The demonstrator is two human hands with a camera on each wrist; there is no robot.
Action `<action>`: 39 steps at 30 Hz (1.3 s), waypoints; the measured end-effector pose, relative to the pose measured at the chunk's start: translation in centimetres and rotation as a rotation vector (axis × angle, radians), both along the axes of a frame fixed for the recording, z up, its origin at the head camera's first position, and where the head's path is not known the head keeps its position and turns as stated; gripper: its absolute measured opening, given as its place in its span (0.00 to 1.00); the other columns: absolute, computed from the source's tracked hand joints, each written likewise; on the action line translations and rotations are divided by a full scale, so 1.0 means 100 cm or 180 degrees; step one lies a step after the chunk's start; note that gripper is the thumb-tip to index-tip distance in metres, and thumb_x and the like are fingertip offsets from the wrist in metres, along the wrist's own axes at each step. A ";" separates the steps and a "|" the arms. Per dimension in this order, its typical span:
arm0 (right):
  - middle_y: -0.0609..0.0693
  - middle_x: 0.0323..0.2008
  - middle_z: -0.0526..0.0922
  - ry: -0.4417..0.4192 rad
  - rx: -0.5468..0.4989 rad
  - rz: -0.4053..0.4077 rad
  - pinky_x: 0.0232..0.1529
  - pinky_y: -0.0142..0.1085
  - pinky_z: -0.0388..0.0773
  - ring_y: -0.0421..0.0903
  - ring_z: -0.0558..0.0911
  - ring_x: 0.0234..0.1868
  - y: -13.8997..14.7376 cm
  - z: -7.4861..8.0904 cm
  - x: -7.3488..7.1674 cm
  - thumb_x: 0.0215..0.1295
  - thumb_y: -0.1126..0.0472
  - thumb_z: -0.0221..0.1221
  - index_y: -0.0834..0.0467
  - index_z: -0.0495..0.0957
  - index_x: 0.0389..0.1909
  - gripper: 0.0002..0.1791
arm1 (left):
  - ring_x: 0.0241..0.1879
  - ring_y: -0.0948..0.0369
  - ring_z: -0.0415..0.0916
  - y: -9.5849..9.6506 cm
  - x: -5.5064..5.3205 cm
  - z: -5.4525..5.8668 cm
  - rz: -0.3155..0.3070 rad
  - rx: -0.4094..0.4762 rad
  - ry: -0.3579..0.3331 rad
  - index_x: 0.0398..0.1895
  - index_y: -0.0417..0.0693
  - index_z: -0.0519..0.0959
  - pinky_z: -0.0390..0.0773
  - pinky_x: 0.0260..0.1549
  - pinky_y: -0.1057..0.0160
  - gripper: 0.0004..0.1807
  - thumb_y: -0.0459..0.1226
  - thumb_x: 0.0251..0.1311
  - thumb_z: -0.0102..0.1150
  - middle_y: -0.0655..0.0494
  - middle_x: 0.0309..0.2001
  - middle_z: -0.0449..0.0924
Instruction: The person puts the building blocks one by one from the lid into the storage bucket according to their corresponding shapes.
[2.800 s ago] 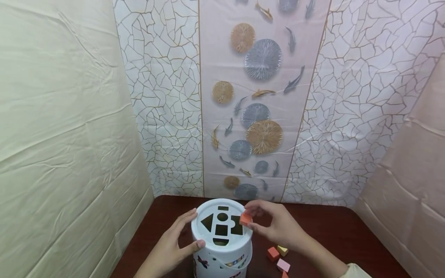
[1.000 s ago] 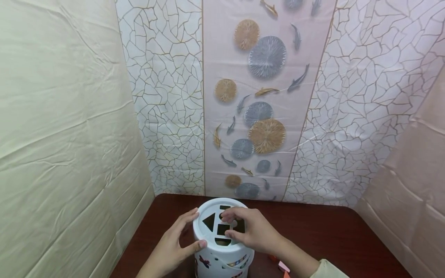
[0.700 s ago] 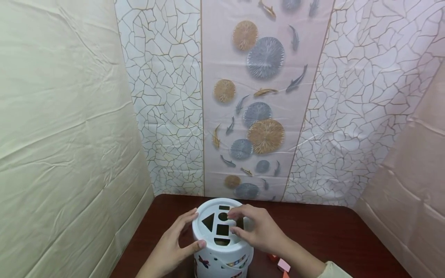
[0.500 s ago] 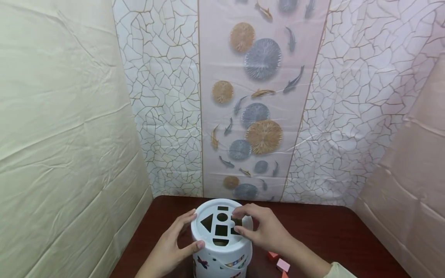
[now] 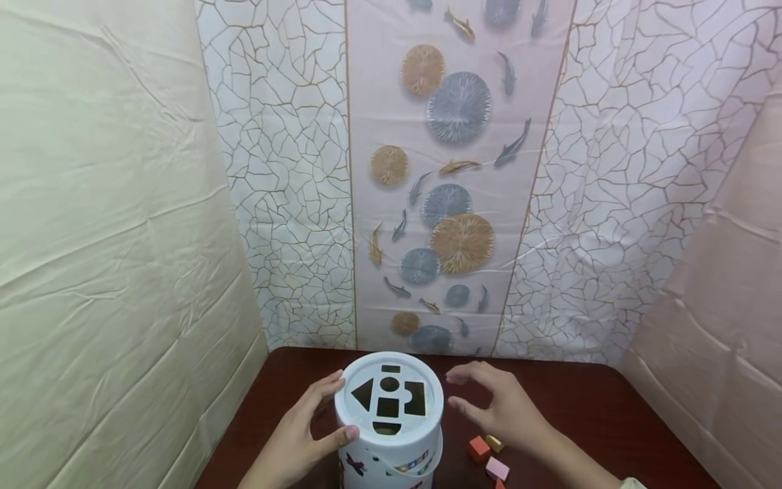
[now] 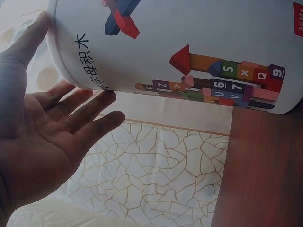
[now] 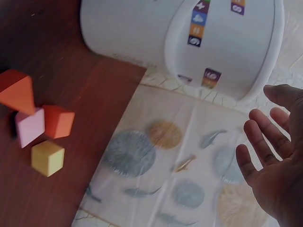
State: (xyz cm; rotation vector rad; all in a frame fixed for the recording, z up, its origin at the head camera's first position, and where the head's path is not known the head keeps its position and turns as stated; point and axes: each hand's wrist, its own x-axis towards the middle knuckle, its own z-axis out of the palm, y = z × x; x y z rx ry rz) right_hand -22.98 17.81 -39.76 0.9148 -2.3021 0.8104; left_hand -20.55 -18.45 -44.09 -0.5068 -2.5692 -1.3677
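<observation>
A white bucket [image 5: 391, 451] stands upright on the table, printed with pictures of coloured blocks. Its white lid [image 5: 421, 430] has several shaped holes, among them a triangle, a circle and a square. My left hand [image 5: 297, 431] rests against the lid's left edge, thumb at the front and fingers farther back. In the left wrist view its fingers [image 6: 102, 125] are nearly straight against the bucket's side. My right hand [image 5: 504, 407] hovers just right of the lid with nothing in it, fingers apart. Below it lie a red-orange block [image 5: 479, 449], a yellow block [image 5: 494, 443] and a pink block [image 5: 497, 468].
A red-orange wedge-shaped block [image 7: 19, 90] lies beside the pink one, partly cut off in the head view. The bucket's white handle [image 5: 438, 454] hangs down its right side. The dark red table [image 5: 580, 407] meets patterned cloth [image 5: 305, 272] behind, with cloth sides at left and right.
My right hand held an orange block at the lid's right hole, then was over the lid. Now it has drawn back right; that block is out of sight. The left hand stayed put.
</observation>
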 end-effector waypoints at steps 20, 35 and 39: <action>0.31 0.40 0.84 -0.0015 0.0170 -0.0537 0.41 0.32 0.84 0.29 0.82 0.40 0.056 -0.053 -0.013 0.47 0.67 0.78 0.41 0.82 0.48 0.28 | 0.76 0.64 0.61 0.000 0.000 -0.002 0.0039 -0.0041 -0.0029 0.71 0.72 0.67 0.70 0.71 0.48 0.44 0.64 0.49 0.72 0.76 0.76 0.60; 0.43 0.43 0.88 -0.0297 0.0367 -0.0691 0.42 0.38 0.85 0.41 0.86 0.43 0.083 -0.094 -0.022 0.46 0.70 0.76 0.50 0.84 0.48 0.26 | 0.76 0.62 0.61 0.000 -0.001 -0.003 0.0048 -0.0053 -0.0027 0.70 0.73 0.68 0.69 0.72 0.46 0.43 0.65 0.49 0.71 0.77 0.76 0.59; 0.43 0.43 0.87 -0.0307 0.0480 -0.0714 0.43 0.41 0.86 0.45 0.86 0.45 0.084 -0.103 -0.024 0.49 0.68 0.75 0.51 0.85 0.46 0.21 | 0.75 0.65 0.61 0.000 -0.002 -0.003 0.0036 -0.0039 -0.0040 0.70 0.74 0.67 0.70 0.71 0.50 0.43 0.64 0.49 0.71 0.78 0.75 0.59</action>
